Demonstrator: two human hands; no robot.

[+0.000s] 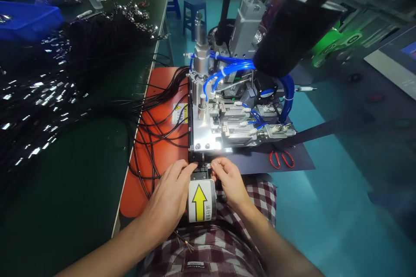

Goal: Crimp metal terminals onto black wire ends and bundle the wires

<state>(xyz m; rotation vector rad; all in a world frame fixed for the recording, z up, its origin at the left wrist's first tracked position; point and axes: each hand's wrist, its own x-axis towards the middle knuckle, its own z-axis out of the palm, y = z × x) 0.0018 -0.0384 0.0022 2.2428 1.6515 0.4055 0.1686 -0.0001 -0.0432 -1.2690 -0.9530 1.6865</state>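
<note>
At the front edge of the metal machine (pixel 208 136), my left hand (pixel 172 186) is closed, its thumb and fingertips by the feed slot. A black cable (pixel 152 177) runs in under this hand; the grip itself is partly hidden. Thin wire ends (pixel 207 165) show between my two hands. My right hand (pixel 230 179) pinches them between thumb and fingertips from the right side. Just below the hands is a white label (pixel 202 201) with a yellow arrow. Another cable end with bared wires (pixel 186 242) hangs over my checked clothing.
Many black cables (pixel 97 52) with shiny ends lie heaped on the dark table at left, near a blue bin (pixel 29 19). Several cables cross the orange board (pixel 162 114). Red-handled scissors (pixel 282 159) lie at right. Blue air tubes (pixel 238 66) arch over the machine.
</note>
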